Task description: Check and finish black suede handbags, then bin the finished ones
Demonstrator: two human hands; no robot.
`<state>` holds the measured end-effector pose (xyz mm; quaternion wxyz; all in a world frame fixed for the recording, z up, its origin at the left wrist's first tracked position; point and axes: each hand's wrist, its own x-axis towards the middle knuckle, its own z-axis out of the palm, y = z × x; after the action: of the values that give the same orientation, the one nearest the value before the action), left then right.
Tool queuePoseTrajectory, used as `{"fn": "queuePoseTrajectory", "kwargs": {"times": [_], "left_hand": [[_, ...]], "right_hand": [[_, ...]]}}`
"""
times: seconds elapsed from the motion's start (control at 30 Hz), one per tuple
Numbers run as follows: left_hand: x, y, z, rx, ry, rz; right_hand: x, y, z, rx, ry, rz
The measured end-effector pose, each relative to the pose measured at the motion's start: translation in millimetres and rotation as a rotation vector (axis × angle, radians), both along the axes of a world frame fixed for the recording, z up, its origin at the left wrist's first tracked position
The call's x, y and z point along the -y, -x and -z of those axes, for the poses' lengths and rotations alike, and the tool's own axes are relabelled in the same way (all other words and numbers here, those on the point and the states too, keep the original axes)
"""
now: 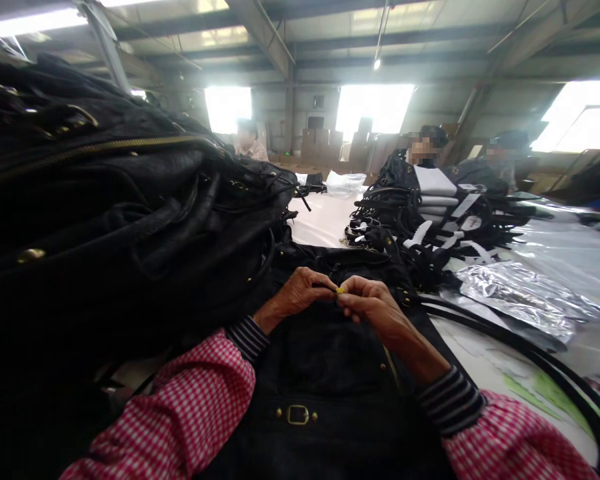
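A black leather bag lies in front of me, with a brass-coloured buckle on its near part. Over its upper part, my left hand is closed in a pinch on a thin dark strip, whose full length is hidden. My right hand meets it fingertip to fingertip, closed on a small yellow piece at the end of the strip. What exactly the yellow piece is, I cannot make out. Long black straps curve away from the bag on the right.
A tall heap of black bags with brass zips rises close on my left. Further off to the right stands a stack of black bags with white inserts. Crumpled clear plastic lies on the white table. Several people are beyond.
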<state>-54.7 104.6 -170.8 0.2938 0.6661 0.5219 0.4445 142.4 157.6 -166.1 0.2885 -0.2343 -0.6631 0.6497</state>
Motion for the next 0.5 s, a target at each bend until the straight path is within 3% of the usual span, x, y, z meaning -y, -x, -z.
{"fn": "queuePoseTrajectory", "kwargs": {"times": [0.1, 0.27, 0.5], "left_hand": [[-3, -1, 2.8, 0.157, 0.057, -0.029], [-5, 1, 1.3, 0.340, 0.156, -0.188], [-2, 0, -0.5, 0.383, 0.245, -0.145]], "right_hand": [[2, -2, -3.1, -0.062, 0.123, -0.012], [9, -12, -13.8, -0.171, 0.219, -0.085], [-6, -24, -19.6, -0.315, 0.251, 0.223]]}}
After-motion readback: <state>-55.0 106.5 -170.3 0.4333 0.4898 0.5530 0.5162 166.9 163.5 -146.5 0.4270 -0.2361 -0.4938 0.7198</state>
